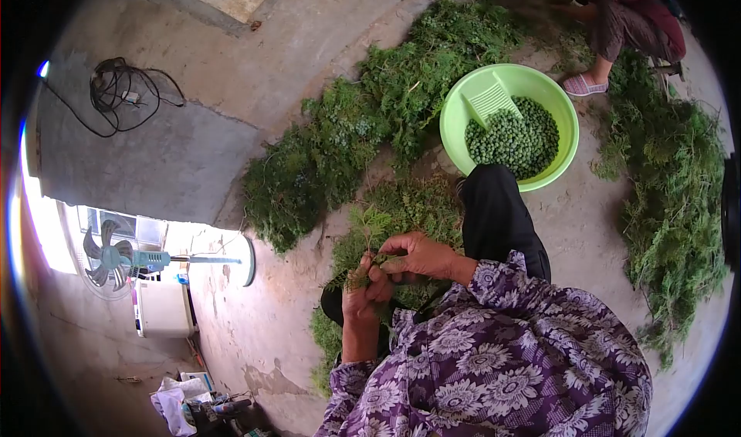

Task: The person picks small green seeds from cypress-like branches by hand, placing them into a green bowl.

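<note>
My left hand (361, 292) is closed around a green evergreen sprig (370, 225), whose feathery tip sticks up past the fingers. Close beside it, my right hand (424, 255) pinches at the same sprig, thumb and forefinger meeting near the left fingertips. Whether a berry sits between those fingers is hidden. Below and around both hands lie loose cut sprigs (421, 205) on the floor. Ahead and to the right, beyond my knee, stands a light green plastic basin (567, 159) with a ridged washboard side. Many round green berries (517, 140) fill its bottom.
A long heap of evergreen branches (340, 120) curves ahead, and another pile (671, 221) lies at right. A person (633, 20) sits at the upper right, foot near the basin. At left are a standing fan (116, 255), a coiled black cable (116, 89) and a white box (164, 308).
</note>
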Tool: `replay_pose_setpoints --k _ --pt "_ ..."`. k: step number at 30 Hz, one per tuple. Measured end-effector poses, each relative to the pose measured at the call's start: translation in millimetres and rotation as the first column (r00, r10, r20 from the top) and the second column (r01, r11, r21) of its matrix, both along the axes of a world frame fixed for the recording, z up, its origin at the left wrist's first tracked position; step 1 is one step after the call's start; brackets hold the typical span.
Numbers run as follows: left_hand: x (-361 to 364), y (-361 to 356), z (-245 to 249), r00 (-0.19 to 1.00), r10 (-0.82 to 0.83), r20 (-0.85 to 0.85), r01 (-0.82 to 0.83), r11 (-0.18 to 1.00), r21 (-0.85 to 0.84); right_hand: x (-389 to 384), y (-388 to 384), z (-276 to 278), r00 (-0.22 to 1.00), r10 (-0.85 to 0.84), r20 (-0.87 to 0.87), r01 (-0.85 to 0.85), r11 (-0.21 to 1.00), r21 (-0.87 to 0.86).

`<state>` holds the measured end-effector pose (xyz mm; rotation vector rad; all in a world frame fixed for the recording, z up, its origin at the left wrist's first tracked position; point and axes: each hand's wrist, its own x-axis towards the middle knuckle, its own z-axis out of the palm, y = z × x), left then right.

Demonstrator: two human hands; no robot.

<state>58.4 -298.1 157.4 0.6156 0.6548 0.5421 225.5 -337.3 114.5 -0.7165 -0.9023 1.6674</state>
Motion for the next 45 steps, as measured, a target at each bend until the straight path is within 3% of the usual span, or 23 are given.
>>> replay_pose_setpoints --k 1,3,6,10,12,13,15,17,20,21,23,25,27,28,31,32,33,35,37,39,41,42,45 --pt "2 -1 3 1.0 -0.001 0.0 0.001 1.0 -0.001 0 0 0 1.0 -0.001 0.0 0.001 1.0 -0.001" --pt "8 -4 9 0.977 0.116 -0.177 -0.117 0.993 0.002 0 -2 2 0.998 -0.034 -0.055 0.034 0.999 -0.012" --pt "7 -4 7 0.997 0.014 -0.081 -0.013 1.0 0.004 5 -3 10 1.0 -0.017 -0.006 0.017 0.999 -0.039" --pt "8 -5 8 0.999 0.038 -0.031 -0.039 0.999 -0.017 4 -3 13 0.999 -0.038 -0.024 0.038 0.999 0.002" --pt "11 -8 13 0.983 0.06 0.175 -0.038 0.991 -0.126 6 -4 15 0.895 -0.024 -0.445 -0.091 0.968 -0.235" --pt "10 -6 13 0.983 0.06 0.176 -0.038 0.991 -0.125 8 -2 13 0.895 -0.023 -0.445 -0.091 0.968 -0.234" --pt "5 -2 12 0.971 0.049 0.232 -0.009 0.986 -0.168 18 4 6 0.751 -0.046 -0.659 -0.16 0.956 -0.248" --pt "6 -2 12 0.978 0.086 0.189 -0.065 0.991 -0.114 39 4 21 0.77 -0.238 -0.591 0.068 0.953 -0.295" --pt "7 1 8 0.973 0.213 0.088 -0.205 0.975 -0.089 82 3 40 0.801 -0.538 -0.262 0.523 0.842 -0.129" --pt "8 2 7 0.956 0.293 0.024 -0.289 0.951 -0.11 95 1 45 0.759 -0.633 -0.151 0.631 0.773 -0.068" --pt "11 0 5 0.934 0.355 -0.026 -0.356 0.932 -0.072 122 0 41 0.65 -0.749 -0.128 0.754 0.657 -0.018" --pt "17 1 0 0.914 0.4 -0.064 -0.402 0.915 -0.033 135 -7 40 0.641 -0.76 -0.102 0.766 0.643 0.022" --pt "15 3 -8 0.851 0.393 -0.349 -0.322 0.915 0.244 130 -16 49 0.674 -0.737 -0.054 0.739 0.674 0.014" --pt "18 2 -8 0.818 0.387 -0.426 -0.282 0.915 0.289 122 -19 49 0.714 -0.699 -0.037 0.7 0.713 0.037" --pt "23 1 -7 0.866 0.379 -0.326 -0.322 0.922 0.217 91 -18 37 0.756 -0.644 0.117 0.631 0.764 0.136" --pt "27 0 -2 0.863 0.383 -0.33 -0.326 0.92 0.217 80 -14 29 0.739 -0.662 0.128 0.625 0.743 0.24" --pt "33 0 5 0.865 0.373 -0.335 -0.294 0.919 0.264 72 -12 26 0.716 -0.652 0.248 0.588 0.755 0.288" --pt "44 0 18 0.863 0.373 -0.342 -0.269 0.91 0.314 57 -7 19 0.616 -0.706 0.351 0.505 0.695 0.512" --pt "56 0 25 0.862 0.324 -0.39 -0.174 0.911 0.373 49 -6 25 0.603 -0.689 0.403 0.44 0.708 0.552" --pt "65 -2 25 0.898 0.289 -0.331 -0.164 0.92 0.357 43 -5 31 0.411 -0.789 0.456 0.328 0.595 0.733" --pt "72 -4 25 0.855 0.325 -0.404 -0.171 0.912 0.373 42 -7 35 0.404 -0.78 0.477 0.319 0.609 0.726" --pt "74 -6 30 0.885 0.258 -0.388 -0.093 0.914 0.395 42 -9 37 0.389 -0.782 0.487 0.295 0.607 0.738" --pt "74 -5 26 0.89 0.236 -0.39 -0.073 0.918 0.39 44 -12 36 0.375 -0.79 0.484 0.276 0.594 0.755"
